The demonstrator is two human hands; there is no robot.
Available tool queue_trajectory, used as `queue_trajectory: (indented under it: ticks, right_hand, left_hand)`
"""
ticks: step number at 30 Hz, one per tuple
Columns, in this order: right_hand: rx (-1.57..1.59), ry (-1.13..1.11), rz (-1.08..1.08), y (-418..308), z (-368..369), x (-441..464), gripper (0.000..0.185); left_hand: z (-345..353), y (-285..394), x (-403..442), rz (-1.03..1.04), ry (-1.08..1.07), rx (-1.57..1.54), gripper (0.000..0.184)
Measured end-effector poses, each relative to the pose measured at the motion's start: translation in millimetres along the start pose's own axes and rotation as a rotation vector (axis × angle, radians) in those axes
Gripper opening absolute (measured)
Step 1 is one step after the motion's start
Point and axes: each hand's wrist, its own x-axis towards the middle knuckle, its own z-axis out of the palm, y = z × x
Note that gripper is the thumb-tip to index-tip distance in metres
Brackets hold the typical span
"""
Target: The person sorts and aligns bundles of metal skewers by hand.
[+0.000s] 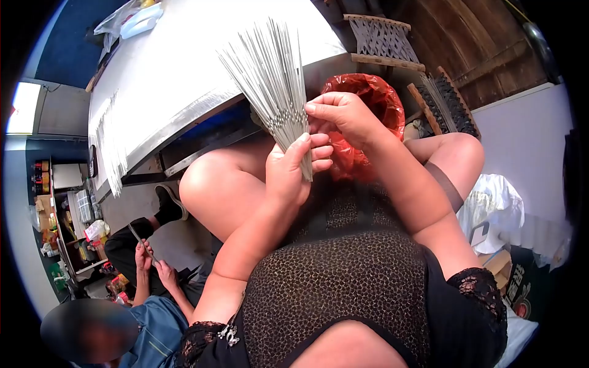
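My left hand is closed around the lower end of a bundle of thin metal skewers. They fan out upward over the table edge, and a band of small bumps crosses them just above my grip. My right hand is at the bundle's right side, thumb and forefinger pinched together against the outermost skewers. Whatever lies between those fingertips is too small to make out. Behind my right hand, between my knees, is a container lined with a red plastic bag. More thin metal skewers lie at the table's left edge.
A white-topped table with a metal edge stands before me. Wooden-framed racks are at the upper right. A white plastic bag lies by my right knee. At lower left sits another person, holding a thin object. Shelves stand beyond.
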Motion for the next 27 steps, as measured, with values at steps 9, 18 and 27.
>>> queue_trajectory:
  ticks: [9, 18, 27]
  right_hand:
    - [0.018, -0.039, 0.004, 3.1, -5.1, 3.0, 0.02]
    - [-0.057, -0.065, 0.012, -1.3, -3.2, 2.6, 0.017]
    - [-0.112, -0.04, -0.019, -2.3, -6.9, 3.8, 0.018]
  left_hand:
    - [0.8, -0.3, -0.2, 0.004, 0.03, -0.01, 0.029]
    - [-0.6, -1.2, 0.1, 0.008, 0.009, -0.01, 0.031]
    - [-0.6, -4.2, 2.0, 0.016, -0.016, -0.005, 0.024]
